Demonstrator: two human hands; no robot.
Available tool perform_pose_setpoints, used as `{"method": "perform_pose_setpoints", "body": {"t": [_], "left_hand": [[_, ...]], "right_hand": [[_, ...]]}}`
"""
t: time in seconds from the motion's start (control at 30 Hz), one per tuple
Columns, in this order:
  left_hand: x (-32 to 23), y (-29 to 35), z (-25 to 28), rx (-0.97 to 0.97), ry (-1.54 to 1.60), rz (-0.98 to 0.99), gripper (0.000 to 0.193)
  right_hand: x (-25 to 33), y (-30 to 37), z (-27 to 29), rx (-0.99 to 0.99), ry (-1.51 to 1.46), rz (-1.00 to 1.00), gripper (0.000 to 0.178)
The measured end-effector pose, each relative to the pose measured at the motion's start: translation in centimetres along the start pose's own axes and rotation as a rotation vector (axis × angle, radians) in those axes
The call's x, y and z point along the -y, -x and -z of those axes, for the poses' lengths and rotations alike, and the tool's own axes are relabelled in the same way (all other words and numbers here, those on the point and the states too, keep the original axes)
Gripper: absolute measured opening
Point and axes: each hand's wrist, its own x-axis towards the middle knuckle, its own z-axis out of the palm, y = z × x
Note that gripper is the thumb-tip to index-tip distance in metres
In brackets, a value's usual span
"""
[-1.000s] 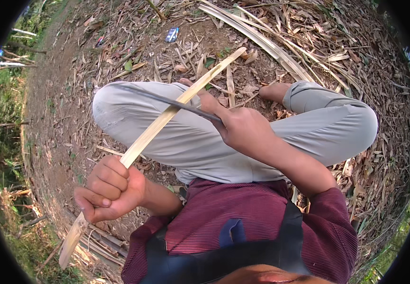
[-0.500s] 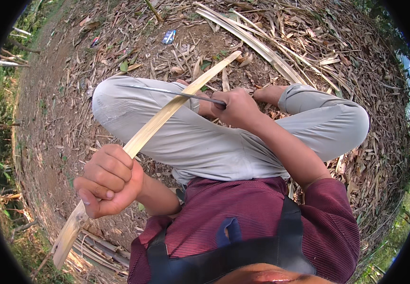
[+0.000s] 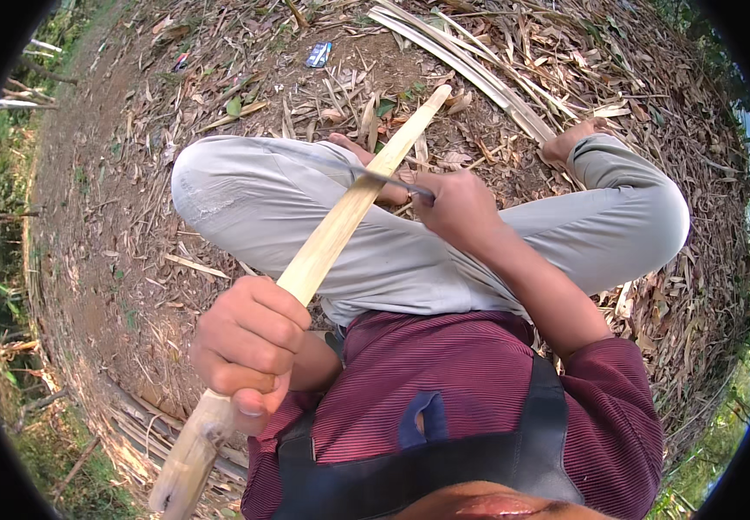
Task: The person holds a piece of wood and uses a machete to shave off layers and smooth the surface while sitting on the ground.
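My left hand point(image 3: 249, 347) is wrapped round a long, pale yellow bamboo strip point(image 3: 340, 230), below its middle. The strip slants from a thicker, knobbed end at the lower left to a narrow tip above my shins. In my right hand point(image 3: 457, 208) is the handle of a long, thin-bladed knife point(image 3: 399, 183). The blade lies across the strip's upper half and points left over my thigh; its far part is smeared by motion. My fingers hide most of the knife's handle.
I sit with legs folded in light trousers point(image 3: 262, 186), a bare foot point(image 3: 570, 139) out at the right. Long split strips point(image 3: 470, 74) lie on the leaf-littered ground ahead. More strips point(image 3: 145, 425) lie at the lower left. A small blue packet point(image 3: 318, 55) lies farther off.
My left hand has moved right with the strip, which now stands steeper. My right hand and the knife have shifted slightly right and nearer. My right foot has moved outward.
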Motion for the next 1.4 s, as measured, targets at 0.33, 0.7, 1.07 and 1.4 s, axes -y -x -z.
{"method": "perform_pose_setpoints", "body": {"t": [0.33, 0.7, 1.07, 1.4], "left_hand": [[0.5, -1.1, -3.4, 0.206, 0.092, 0.073, 0.032], [0.4, -0.1, -5.3, 0.392, 0.126, 0.19, 0.036], [0.5, 1.0, -5.8, 0.356, 0.104, 0.211, 0.034], [0.8, 0.7, -5.9, 0.39, 0.088, 0.203, 0.036]], "right_hand": [[1.3, 3.1, 2.7, 0.007, -0.115, 0.353, 0.005], [-1.2, 3.7, 1.7, 0.006, -0.189, 0.161, 0.005], [-4.6, 1.7, 1.0, 0.129, -0.168, 0.142, 0.008], [-5.2, 1.4, 2.0, 0.116, 0.019, 0.015, 0.004]]}}
